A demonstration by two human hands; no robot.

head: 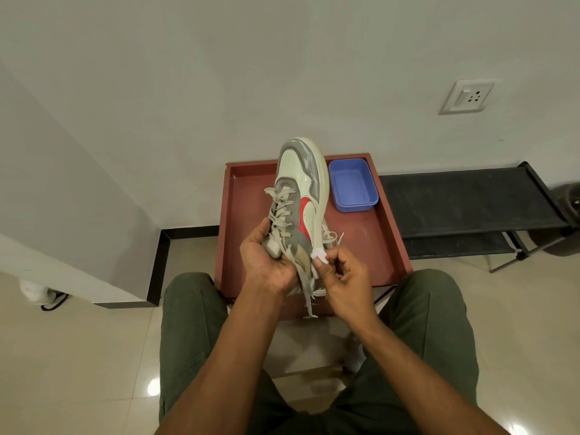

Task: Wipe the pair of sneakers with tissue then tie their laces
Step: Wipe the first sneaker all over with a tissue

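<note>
Above the red tray (370,246), the sneaker (303,196) is gripped at its heel by the left hand (266,262) while tissue (318,255), pinched in the right hand (340,271), is best drawn firmly along the sole edge.

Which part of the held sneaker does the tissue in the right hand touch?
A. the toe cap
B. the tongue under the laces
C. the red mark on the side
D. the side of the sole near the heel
D: the right hand pinches the tissue against the sole edge near the heel of the sneaker, which the left hand holds.
</note>
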